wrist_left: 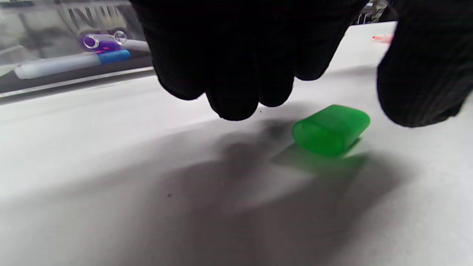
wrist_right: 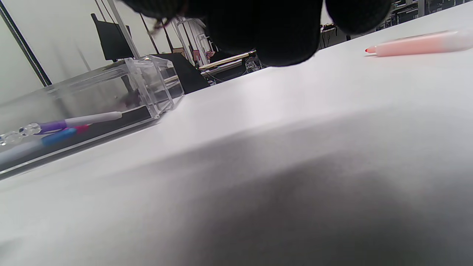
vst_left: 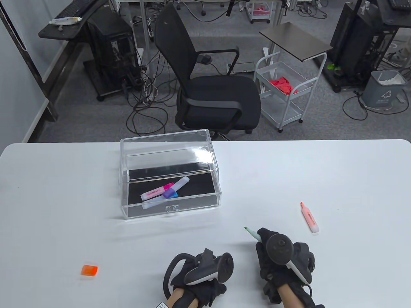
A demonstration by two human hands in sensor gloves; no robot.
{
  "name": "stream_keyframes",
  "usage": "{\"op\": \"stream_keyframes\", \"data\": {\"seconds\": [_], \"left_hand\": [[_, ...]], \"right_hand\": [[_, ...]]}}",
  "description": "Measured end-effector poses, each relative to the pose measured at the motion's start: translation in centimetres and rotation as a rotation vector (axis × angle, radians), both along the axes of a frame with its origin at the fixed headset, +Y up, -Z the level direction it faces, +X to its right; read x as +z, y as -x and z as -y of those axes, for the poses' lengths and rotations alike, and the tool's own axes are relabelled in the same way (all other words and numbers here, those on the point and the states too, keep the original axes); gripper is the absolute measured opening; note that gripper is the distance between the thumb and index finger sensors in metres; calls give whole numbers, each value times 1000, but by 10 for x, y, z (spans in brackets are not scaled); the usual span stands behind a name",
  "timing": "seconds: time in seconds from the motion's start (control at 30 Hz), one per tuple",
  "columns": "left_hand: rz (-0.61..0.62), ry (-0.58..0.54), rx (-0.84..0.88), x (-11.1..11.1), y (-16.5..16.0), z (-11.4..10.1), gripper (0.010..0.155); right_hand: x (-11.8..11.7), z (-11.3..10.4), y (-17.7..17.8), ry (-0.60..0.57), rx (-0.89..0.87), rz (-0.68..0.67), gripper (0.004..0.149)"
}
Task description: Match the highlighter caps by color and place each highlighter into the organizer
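Observation:
My right hand [vst_left: 276, 253] grips a pale green highlighter [vst_left: 252, 234] near the table's front edge; its uncapped tip sticks out up and to the left. To its left, my left hand [vst_left: 205, 268] hovers over a green cap [wrist_left: 330, 129] lying on the table, fingers [wrist_left: 236, 92] and thumb [wrist_left: 421, 92] on either side without touching it. The clear organizer [vst_left: 205, 205] stands mid-table with pink [vst_left: 157, 192], blue and purple capped highlighters inside. An uncapped orange highlighter [vst_left: 310, 218] lies to the right, and an orange cap [vst_left: 89, 270] at the front left.
The organizer's lid [vst_left: 167, 144] stands open at its back. A black office chair [vst_left: 212, 89] and a white cart [vst_left: 285, 89] are beyond the table's far edge. White table surface [vst_left: 337, 173] lies between the organizer and the orange highlighter.

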State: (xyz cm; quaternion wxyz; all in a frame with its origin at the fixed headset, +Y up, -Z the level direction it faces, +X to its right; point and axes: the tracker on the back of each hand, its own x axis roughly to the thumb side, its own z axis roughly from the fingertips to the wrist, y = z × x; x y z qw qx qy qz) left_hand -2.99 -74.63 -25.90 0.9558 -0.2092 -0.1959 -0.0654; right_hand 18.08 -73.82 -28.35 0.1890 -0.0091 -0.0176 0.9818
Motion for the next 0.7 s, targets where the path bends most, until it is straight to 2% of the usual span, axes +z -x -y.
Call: {"op": "stream_keyframes", "data": {"seconds": [0.13,0.23,0.43,0.57,0.7], "left_hand": [[6,7,-39,-1,-3,7,80],[2,3,-69,-2,-6,11,73],[18,-27,-44,-2,-7,11,66],[-66,-45,133,-7,11,6,65],[-178,-40,343,-12,36,-2,55]], "right_hand": [[-1,0,0,-2,-4,0,51],[-1,0,1,3,-2,-3,51],[-1,0,1,1,5,-3,51],[0,0,2,3,12,-9,51],[0,1,7,5,30,-28,51]]}}
